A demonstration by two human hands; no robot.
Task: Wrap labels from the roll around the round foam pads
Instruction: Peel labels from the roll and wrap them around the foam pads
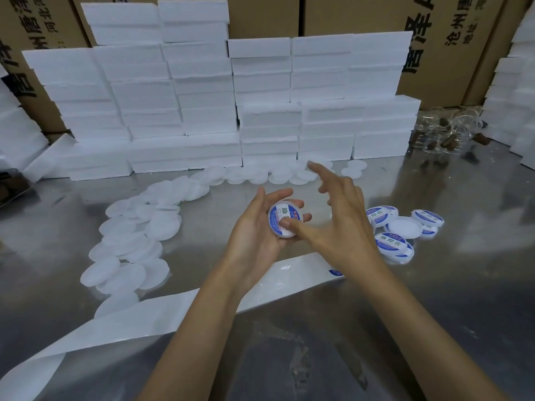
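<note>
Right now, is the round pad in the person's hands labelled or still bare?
Labelled. The pad in the left hand shows a blue-and-white label on its face; the right hand's thumb presses on it.

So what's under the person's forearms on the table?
A long white backing strip from the label roll lies on the metal table, passing under both forearms. One blue label peeks out beside the right forearm. Whatever else sits on the strip beneath the arms is covered.

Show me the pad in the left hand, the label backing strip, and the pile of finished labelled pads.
Held pad (285, 217): head view, on its blue label face.
Backing strip (150, 316): head view, mid-strip left of the forearms.
Finished pads (389, 242): head view, top face of the nearest one.
</note>
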